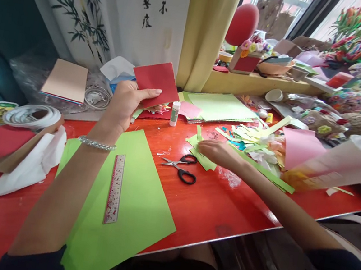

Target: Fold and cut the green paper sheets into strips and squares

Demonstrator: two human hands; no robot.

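Observation:
My left hand (pixel 127 103) is raised above the back of the table and holds a square of red paper (pixel 157 83), with the thumb across its face. My right hand (pixel 212 151) is low over the table, its fingers closed on a small green paper piece (pixel 208 163); the fingertips are partly hidden. Between the hands lie black-handled scissors (pixel 182 167), with their blades pointing left. A large green paper sheet (pixel 145 202) lies under my left forearm. On it rests a clear patterned ruler (pixel 115 188). A white glue stick (pixel 174 114) stands upright beyond the scissors.
Paper strips and scraps (pixel 255 140) are heaped at the right, beside pink paper (pixel 301 149) and a rolled wrapper (pixel 344 161). Light green sheets (pixel 221 107) lie at the back. At left are a box with red paper (pixel 0 139) and a white coil (pixel 32 116).

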